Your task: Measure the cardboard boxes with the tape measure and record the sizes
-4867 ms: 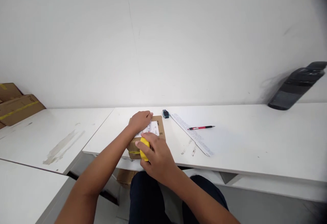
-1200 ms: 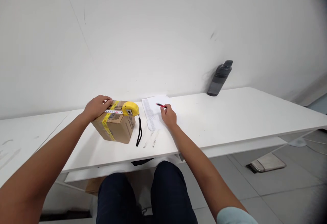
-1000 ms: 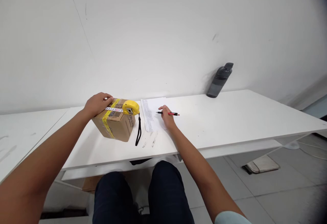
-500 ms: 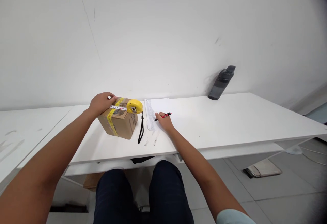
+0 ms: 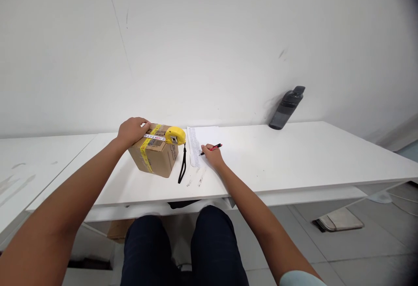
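Note:
My left hand (image 5: 133, 130) is closed over the far left edge of a cardboard box (image 5: 159, 160) sealed with yellow tape. From beside its fingers, the white blade of a tape measure (image 5: 175, 135) runs across the box top. The measure's yellow case sits at the box's right edge, and its black wrist strap (image 5: 183, 166) hangs down to the table. My right hand (image 5: 213, 157) grips a red and black pen (image 5: 216, 146), tip down on a sheet of paper (image 5: 195, 140) with dense handwriting along its left side. The left fingertips are partly hidden.
A dark water bottle (image 5: 286, 108) leans against the white wall behind the table (image 5: 287, 159). Dark smudges mark the tabletop below the paper. Under the table are another cardboard box (image 5: 120, 230) and, on the floor, a flat pale case (image 5: 341, 220).
The whole view has shifted slightly, so everything appears a little further right. Both hands keep their holds, and the box and tape measure stay in place.

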Demonstrator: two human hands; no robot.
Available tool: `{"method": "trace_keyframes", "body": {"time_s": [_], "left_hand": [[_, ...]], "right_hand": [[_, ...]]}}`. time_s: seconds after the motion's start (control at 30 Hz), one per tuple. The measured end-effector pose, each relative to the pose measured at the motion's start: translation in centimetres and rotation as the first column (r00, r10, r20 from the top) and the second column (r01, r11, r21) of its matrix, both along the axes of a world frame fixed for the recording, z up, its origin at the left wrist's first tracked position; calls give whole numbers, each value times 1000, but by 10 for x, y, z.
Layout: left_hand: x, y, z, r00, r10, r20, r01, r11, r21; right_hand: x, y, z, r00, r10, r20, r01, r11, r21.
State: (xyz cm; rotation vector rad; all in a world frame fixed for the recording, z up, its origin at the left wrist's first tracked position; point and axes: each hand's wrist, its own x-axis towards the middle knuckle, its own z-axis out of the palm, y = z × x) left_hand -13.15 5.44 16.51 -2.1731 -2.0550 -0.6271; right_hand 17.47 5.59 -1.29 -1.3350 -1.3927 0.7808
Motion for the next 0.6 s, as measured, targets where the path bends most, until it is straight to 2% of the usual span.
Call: {"method": "trace_keyframes", "body": {"time_s": [0.3,0.6], "left_hand": [[-1,5,0,994,-10,-105,11,1000,5],[-2,7,-2,995,-7,-96,8,1000,13]], "right_hand": [[1,1,-1,1000,-16,-15,16,1000,2],[1,0,0,1000,-24,-4,24,1000,5]]}}
